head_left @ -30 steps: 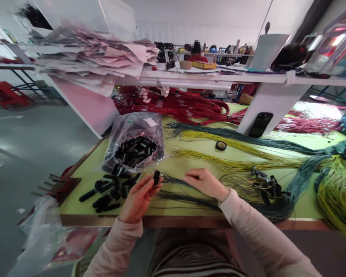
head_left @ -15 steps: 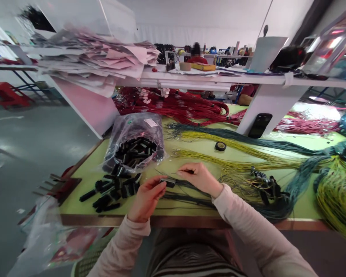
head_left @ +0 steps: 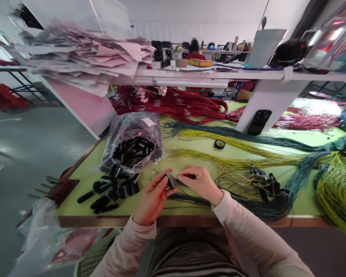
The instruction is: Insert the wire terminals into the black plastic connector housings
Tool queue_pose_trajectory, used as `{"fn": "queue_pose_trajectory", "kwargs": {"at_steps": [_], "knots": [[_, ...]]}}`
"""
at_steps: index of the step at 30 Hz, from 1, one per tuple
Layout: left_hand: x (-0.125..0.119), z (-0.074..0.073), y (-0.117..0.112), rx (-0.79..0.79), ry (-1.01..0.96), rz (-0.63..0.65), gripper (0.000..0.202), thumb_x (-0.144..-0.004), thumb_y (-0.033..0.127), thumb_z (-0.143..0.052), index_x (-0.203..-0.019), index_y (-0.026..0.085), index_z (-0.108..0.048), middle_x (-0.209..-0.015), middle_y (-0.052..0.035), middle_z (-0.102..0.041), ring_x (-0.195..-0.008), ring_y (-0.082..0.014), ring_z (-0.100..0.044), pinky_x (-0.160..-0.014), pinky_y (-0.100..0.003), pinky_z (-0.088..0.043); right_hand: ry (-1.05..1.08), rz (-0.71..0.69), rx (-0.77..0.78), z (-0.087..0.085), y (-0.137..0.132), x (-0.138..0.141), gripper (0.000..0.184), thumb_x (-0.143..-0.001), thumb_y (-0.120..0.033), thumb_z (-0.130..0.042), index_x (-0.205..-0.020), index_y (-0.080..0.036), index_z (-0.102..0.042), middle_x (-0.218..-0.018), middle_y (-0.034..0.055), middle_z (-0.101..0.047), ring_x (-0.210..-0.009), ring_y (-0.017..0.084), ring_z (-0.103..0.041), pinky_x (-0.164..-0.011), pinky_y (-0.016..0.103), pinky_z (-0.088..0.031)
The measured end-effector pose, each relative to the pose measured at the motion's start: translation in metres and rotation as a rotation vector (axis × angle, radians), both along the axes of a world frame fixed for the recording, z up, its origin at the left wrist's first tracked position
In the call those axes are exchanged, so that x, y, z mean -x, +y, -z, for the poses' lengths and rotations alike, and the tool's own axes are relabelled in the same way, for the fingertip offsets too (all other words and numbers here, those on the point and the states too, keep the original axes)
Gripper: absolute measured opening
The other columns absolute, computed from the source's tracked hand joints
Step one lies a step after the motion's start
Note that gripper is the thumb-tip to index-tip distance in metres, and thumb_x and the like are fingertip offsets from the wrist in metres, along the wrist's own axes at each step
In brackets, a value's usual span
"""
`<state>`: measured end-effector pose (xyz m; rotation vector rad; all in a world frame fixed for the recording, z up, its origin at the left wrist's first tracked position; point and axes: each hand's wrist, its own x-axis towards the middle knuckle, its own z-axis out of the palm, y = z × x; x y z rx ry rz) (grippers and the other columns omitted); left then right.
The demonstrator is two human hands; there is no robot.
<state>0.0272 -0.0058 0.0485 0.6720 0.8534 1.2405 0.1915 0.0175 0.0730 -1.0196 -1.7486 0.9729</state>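
The green desk carried a clear bag of black housings. In front of it, the left hand pinched a small black connector by its sides. The right hand was closed on a thin dark wire at the connector's face. The connector looked light and rigid, and the wire limp, best gripped near its tip.

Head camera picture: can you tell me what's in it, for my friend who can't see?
A person's left hand holds a small black connector while the right hand pinches a thin dark wire beside it, above a green table. Loose black connectors and a bag of more lie left; yellow and green wire bundles spread right.
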Motion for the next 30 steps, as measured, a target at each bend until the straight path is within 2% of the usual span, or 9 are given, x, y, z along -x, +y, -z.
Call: {"fn": "queue_pose_trajectory", "kwargs": {"at_steps": [4,11,17,24,30], "knots": [[0.0,-0.004,-0.002,-0.007,-0.019,0.021,0.034,-0.071,0.024,-0.07,-0.106,0.022,-0.067,-0.088,-0.0018,-0.066,-0.077,-0.0128,-0.062,-0.068,-0.024,-0.056,-0.031,-0.032,-0.038,-0.001,-0.002,-0.004,0.015,-0.08,-0.024,-0.06,-0.077,-0.014,-0.071,-0.068,0.0015,-0.057,-0.057,0.009,-0.05,-0.053,0.02,-0.038],[0.0,-0.002,0.0,-0.027,-0.013,0.009,0.038,-0.07,0.02,-0.072,-0.107,0.02,-0.066,-0.086,-0.0015,-0.064,-0.064,-0.0076,-0.057,-0.055,-0.017,-0.053,-0.131,-0.081,-0.109,-0.006,-0.008,-0.006,0.011,-0.079,-0.013,-0.057,-0.076,-0.014,-0.067,-0.072,0.0009,-0.054,-0.059,0.008,-0.048,-0.056,0.019,-0.038],[-0.001,0.001,0.003,-0.028,-0.019,0.003,0.032,-0.067,0.021,-0.075,-0.098,0.018,-0.07,-0.084,-0.0025,-0.065,-0.065,-0.008,-0.058,-0.055,-0.015,-0.052,-0.174,-0.078,-0.139,-0.007,-0.008,-0.006,0.01,-0.078,-0.013,-0.057,-0.075,-0.015,-0.066,-0.069,-0.0003,-0.051,-0.06,0.008,-0.048,-0.057,0.019,-0.038],[-0.004,0.003,0.004,-0.084,0.026,-0.053,0.035,-0.064,0.02,-0.077,-0.098,0.021,-0.07,-0.082,-0.0016,-0.065,-0.068,-0.0095,-0.059,-0.057,-0.017,-0.053,-0.213,-0.036,-0.16,-0.002,-0.008,-0.006,0.01,-0.08,-0.014,-0.057,-0.075,-0.015,-0.065,-0.069,0.0,-0.052,-0.059,0.008,-0.049,-0.056,0.019,-0.038],[-0.006,0.005,0.002,-0.139,0.127,-0.141,0.034,-0.061,0.021,-0.078,-0.094,0.022,-0.071,-0.078,-0.0007,-0.066,-0.068,-0.011,-0.06,-0.057,-0.02,-0.054,-0.258,0.003,-0.382,0.005,-0.011,-0.002,0.018,-0.087,-0.018,-0.048,-0.08,-0.015,-0.064,-0.074,0.0035,-0.056,-0.064,0.01,-0.052,-0.061,0.02,-0.042]]}}
